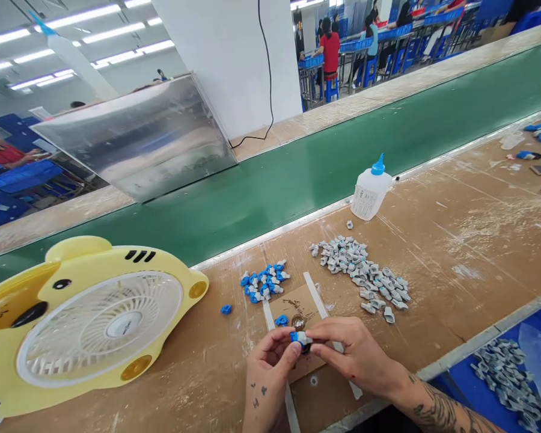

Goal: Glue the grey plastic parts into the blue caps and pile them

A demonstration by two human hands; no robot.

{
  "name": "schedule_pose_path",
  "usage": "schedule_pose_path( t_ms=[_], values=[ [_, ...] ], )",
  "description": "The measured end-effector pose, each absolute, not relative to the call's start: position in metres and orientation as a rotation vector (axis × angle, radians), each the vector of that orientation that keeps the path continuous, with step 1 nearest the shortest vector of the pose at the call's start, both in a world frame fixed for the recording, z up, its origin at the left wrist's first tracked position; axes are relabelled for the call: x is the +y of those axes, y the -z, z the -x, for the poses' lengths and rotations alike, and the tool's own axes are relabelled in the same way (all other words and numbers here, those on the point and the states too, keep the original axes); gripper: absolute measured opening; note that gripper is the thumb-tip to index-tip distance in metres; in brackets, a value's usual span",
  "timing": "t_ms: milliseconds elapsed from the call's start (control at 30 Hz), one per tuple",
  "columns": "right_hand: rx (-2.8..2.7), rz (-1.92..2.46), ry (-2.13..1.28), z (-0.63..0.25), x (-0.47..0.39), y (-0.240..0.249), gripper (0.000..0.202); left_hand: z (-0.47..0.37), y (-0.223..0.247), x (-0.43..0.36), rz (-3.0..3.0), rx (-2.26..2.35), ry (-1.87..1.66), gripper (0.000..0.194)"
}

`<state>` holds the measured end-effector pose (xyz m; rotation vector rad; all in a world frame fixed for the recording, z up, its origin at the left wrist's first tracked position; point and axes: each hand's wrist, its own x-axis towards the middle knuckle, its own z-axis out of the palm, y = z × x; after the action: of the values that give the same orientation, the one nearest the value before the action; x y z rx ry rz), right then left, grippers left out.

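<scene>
A small blue and grey piece (pixel 301 339) is pinched between the fingertips of both hands, above a taped cardboard square (pixel 304 300). My left hand (pixel 273 373) grips its blue side, with thumb and forefinger closed on it. From the right, my right hand (pixel 349 349) holds the grey end in a pinch. Just behind the hands lie a loose blue part (pixel 281 320) and a small round dish (pixel 298 322). Farther back is a cluster of blue parts with pale pieces on them (pixel 264 281). A pile of grey parts (pixel 360 264) spreads to the right of the cardboard.
A yellow animal-shaped fan (pixel 166 264) stands at the left. A white bottle with a blue tip (pixel 370 189) is behind the grey pile. Beyond runs a green belt (pixel 297 174). A blue bin (pixel 466 373) with grey parts is at the lower right. People sit in the background.
</scene>
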<state>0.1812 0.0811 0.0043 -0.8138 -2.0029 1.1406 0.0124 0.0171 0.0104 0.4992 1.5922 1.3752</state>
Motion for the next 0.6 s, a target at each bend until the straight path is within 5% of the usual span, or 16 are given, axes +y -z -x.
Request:
schedule_pose_path(
  t_ms=[333, 600],
  values=[
    [-2.466, 0.966, -0.121, -0.269, 0.107, 0.002, 0.029, 0.092, 0.003, 0.048, -0.823, 2.130, -1.231, 0.035],
    [-2.691, 0.968, -0.206, -0.260, 0.113, 0.017, 0.042, 0.095, 0.004, 0.039, -1.015, 2.255, -1.358, 0.032]
  ],
)
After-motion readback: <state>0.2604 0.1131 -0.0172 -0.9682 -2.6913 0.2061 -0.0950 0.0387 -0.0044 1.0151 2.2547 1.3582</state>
